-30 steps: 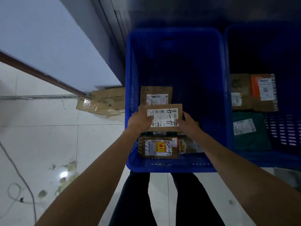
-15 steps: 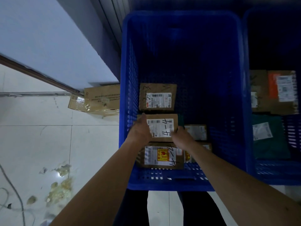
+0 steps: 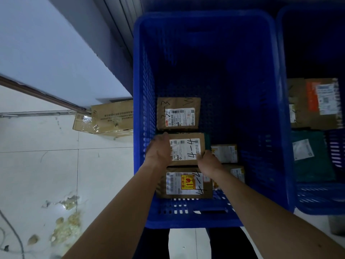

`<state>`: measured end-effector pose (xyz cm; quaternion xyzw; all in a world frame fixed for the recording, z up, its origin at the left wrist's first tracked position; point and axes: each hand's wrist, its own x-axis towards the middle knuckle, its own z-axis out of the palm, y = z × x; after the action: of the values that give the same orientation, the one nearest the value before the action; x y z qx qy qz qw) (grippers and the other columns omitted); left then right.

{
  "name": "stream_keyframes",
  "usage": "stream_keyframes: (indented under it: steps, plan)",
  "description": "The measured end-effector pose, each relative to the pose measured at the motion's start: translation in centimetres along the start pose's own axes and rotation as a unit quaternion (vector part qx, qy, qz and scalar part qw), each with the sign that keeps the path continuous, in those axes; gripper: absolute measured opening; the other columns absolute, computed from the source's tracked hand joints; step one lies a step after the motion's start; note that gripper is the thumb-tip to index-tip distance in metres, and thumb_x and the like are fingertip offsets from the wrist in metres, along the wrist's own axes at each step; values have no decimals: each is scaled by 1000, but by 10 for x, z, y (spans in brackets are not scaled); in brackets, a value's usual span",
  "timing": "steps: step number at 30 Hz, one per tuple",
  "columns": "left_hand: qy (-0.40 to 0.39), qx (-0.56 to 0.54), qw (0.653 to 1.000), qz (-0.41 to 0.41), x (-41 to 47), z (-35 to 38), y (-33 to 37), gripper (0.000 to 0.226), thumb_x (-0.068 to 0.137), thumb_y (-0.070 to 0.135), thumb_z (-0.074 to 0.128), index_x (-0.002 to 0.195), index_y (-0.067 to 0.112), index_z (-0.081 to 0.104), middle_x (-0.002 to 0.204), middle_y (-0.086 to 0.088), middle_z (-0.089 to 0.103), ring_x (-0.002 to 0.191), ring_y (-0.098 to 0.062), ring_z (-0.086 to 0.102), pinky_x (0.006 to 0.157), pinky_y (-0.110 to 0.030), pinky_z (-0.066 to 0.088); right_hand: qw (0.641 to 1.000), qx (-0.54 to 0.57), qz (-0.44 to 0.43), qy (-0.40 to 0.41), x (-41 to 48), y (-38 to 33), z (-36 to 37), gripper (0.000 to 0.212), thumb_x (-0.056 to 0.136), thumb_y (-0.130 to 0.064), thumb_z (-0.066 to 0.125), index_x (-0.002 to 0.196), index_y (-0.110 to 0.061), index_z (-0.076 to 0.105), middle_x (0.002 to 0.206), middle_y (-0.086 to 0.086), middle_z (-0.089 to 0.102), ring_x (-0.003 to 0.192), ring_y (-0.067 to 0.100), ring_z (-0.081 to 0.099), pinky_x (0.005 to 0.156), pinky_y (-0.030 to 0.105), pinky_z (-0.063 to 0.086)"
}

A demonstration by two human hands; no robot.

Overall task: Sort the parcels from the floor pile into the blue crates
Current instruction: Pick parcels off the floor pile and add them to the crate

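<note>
A brown cardboard parcel marked "4-4" (image 3: 186, 149) lies low inside the blue crate (image 3: 280, 109). My left hand (image 3: 158, 152) grips its left edge and my right hand (image 3: 207, 161) holds its right near corner. Behind it lies a parcel marked "3-3" (image 3: 178, 114). In front of it is another "4-4" parcel with a yellow and red sticker (image 3: 184, 183). Two small parcels (image 3: 225, 153) lie to the right, partly hidden by my right arm.
A second blue crate (image 3: 317, 206) on the right holds brown parcels (image 3: 315, 103) and a green bag (image 3: 311, 156). A flattened cardboard box (image 3: 106, 118) lies against the wall on the left. The tiled floor has debris (image 3: 65, 225) and a cable (image 3: 11, 228).
Both hands have lowered the "4-4" parcel from above the crate down between the "3-3" parcel and the stickered one. The view has moved closer to the crate.
</note>
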<state>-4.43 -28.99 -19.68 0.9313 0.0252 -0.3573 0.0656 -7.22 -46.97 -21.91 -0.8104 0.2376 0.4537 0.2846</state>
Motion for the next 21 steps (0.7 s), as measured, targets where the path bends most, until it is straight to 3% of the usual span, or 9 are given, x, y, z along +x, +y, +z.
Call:
stream_keyframes:
  steps: [2,6,11,15,21]
  plan:
    - [-13,-36,999,-16,-2,-2,1,58,86,23,76,131,16,40,128,-16,53,114,-30,60,91,-44,57,1000,6,5,2,0,-1,-2,46,108,-39,35,143,-9,37,133,14,57,98,23,55,81,35,46]
    - [-27,-43,998,-33,-9,-9,7,94,86,35,79,155,15,18,147,-23,39,130,-35,52,103,-45,50,999,29,17,11,-4,-1,-11,59,105,-45,39,150,-8,29,142,16,52,118,30,57,92,39,49]
    - [-37,-68,997,-15,-19,-25,10,92,91,36,73,158,19,12,152,-24,33,134,-38,47,107,-45,44,999,-1,-1,38,-15,-9,-25,58,105,-44,39,149,-7,31,141,16,51,110,28,58,75,33,43]
    - [-34,-48,998,25,-33,-42,7,89,92,40,69,159,23,11,151,-24,33,133,-40,45,105,-48,44,999,-18,-12,39,-37,-17,-40,56,103,-46,39,146,-9,32,140,15,51,114,30,57,91,40,50]
    - [-33,-62,996,58,-82,-69,8,87,93,43,66,160,25,14,153,-20,32,136,-38,39,113,-47,38,984,-157,-71,46,-101,-28,-60,52,104,-36,43,147,-8,33,144,16,42,125,30,49,101,43,46]
